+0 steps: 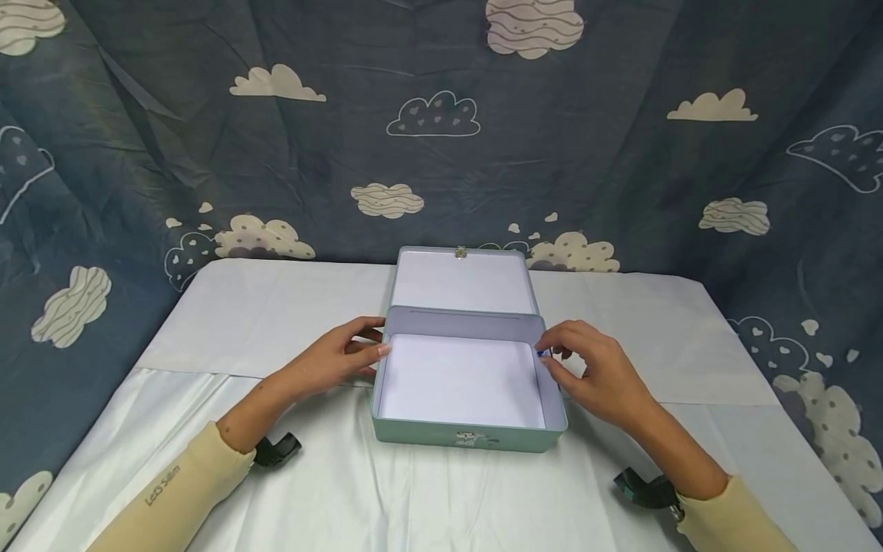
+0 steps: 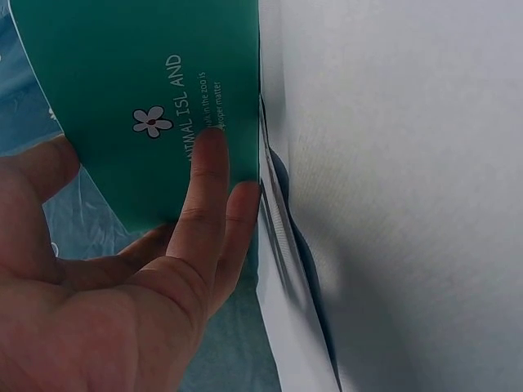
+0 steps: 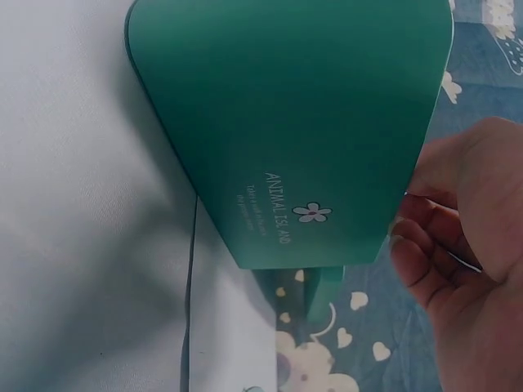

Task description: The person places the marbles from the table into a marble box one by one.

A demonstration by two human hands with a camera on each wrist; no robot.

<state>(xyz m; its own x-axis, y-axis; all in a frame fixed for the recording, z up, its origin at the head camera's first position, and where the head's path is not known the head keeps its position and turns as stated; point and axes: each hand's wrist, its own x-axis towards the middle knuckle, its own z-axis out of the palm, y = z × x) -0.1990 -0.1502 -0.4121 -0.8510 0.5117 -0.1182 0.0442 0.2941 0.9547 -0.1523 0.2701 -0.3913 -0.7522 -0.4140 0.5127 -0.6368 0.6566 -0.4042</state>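
A green tin box lies open, its pale inside facing up and its hinged lid tipped back behind it. My left hand is at the box's left side. Its thumb touches the rim, and nearly straight fingers rest on the green side wall printed "ANIMAL ISLAND". Over the right rim, my right hand pinches a small blue thing between thumb and forefinger, mostly hidden by the fingertips. In the right wrist view its curled fingers are right at the rim of the green wall.
The box stands on a table under a white cloth with a fold across it. Behind and at both sides hangs a dark blue curtain with cloud prints. A small metal clasp sits on the lid's far edge.
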